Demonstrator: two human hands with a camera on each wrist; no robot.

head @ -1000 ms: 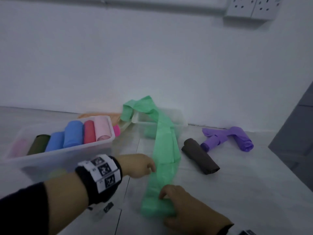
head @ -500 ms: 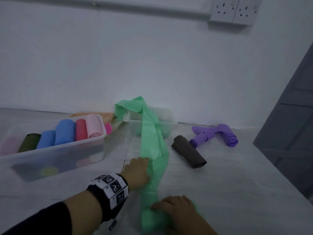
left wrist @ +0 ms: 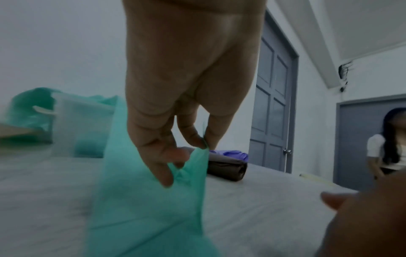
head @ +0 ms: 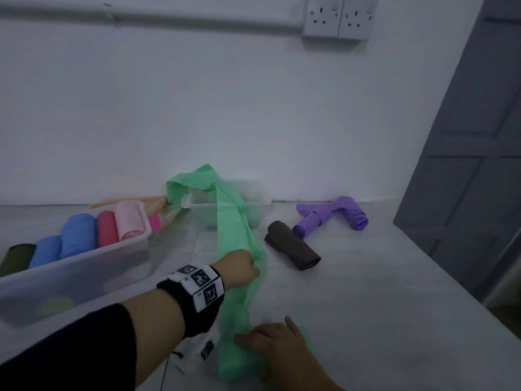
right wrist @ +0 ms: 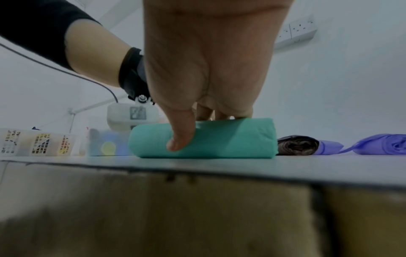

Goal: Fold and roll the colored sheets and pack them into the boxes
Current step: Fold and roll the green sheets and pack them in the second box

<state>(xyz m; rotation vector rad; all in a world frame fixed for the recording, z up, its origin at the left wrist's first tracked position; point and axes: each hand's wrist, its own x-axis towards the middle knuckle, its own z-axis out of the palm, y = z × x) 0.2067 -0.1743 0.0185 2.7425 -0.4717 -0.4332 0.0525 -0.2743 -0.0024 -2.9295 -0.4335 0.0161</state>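
A long green sheet (head: 234,230) runs as a folded strip from the near table edge up over a clear empty box (head: 255,193) at the wall. Its near end is wound into a green roll (right wrist: 219,137). My right hand (head: 277,344) grips that roll, thumb in front and fingers over the top. My left hand (head: 239,266) pinches the strip (left wrist: 153,200) midway, with fingers curled into the cloth (left wrist: 175,161). A dark brown roll (head: 293,246) and a purple rolled sheet (head: 332,215) lie to the right.
A clear box (head: 84,266) at the left holds several rolls: olive, blue, red, pink. An orange sheet (head: 146,200) lies behind it. A grey door (head: 465,136) stands at the right. The table edge (right wrist: 197,167) is just below my right hand. A person (left wrist: 386,139) stands far right.
My left hand has slid further up the green strip, away from me. My right hand stays on the rolled end near the table edge. The head view has swung left and up.
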